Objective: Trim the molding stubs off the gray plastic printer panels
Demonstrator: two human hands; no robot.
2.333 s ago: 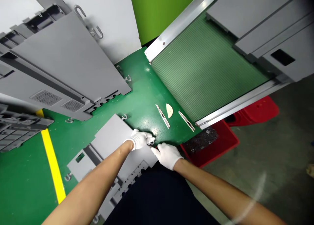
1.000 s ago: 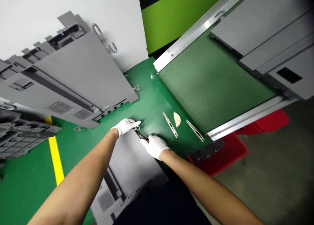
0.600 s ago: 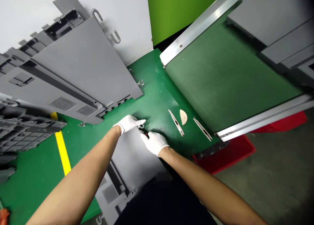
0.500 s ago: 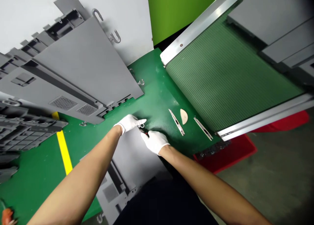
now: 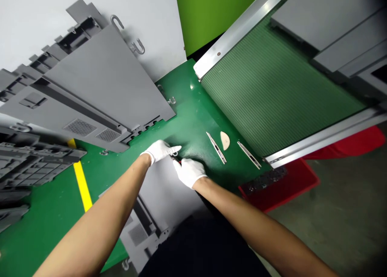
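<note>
I have the grey moulded panel (image 5: 169, 188) lying on the green desk (image 5: 187, 124), directly in front of me, its far corner under both hands. My left grip (image 5: 160, 150), white-gloved, is at that corner with its index finger stretched out past the edge; I can't tell whether the other fingers pinch the panel or just rest on it. My right grip (image 5: 190, 173) is closed around a small red-handled tool (image 5: 180, 161), its tip reaching to the metallic-looking hook (image 5: 174, 154) on the panel's corner.

I judge the panel light for its width and fairly stiff, though its thin edges could flex and the smooth face may slide under a glove. I'd steady it flat by the plain corner, clear of the slots and vents; the hook looks firm but awkwardly small to pinch. To the panel's right lie two slim knives (image 5: 216, 148) and a pale half-round piece (image 5: 225, 141).

The tool's jaws are too small and dark to read, its handles mostly covered by the glove. My forearm and dark clothing cut off the panel's near end, and its underside is hidden.
</note>
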